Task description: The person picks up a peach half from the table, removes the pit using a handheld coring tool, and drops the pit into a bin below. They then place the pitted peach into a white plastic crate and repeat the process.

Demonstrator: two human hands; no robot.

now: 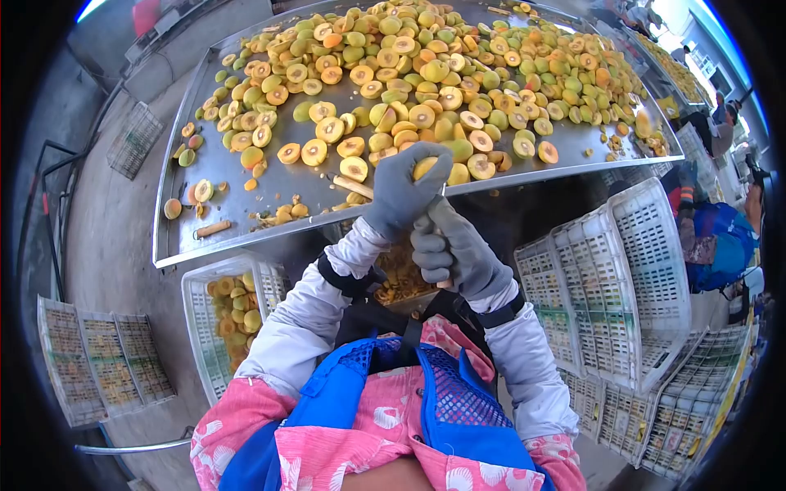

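My left hand, in a grey glove, is closed around a yellow peach just above the table's near edge. My right hand, gloved alike, sits lower and to the right, its fingers wrapped around a tool with a wooden handle. The tool's thin metal tip reaches up beside the peach; most of it is hidden by the glove. Another wooden handle lies on the table by my left wrist. Halved peaches, many showing brown centres, are heaped beyond my hands.
The metal table has a raised rim. A loose wooden handle lies near its left corner. A white crate of peaches stands at my left, stacked white crates at my right. Scraps lie below my hands. A person in blue is far right.
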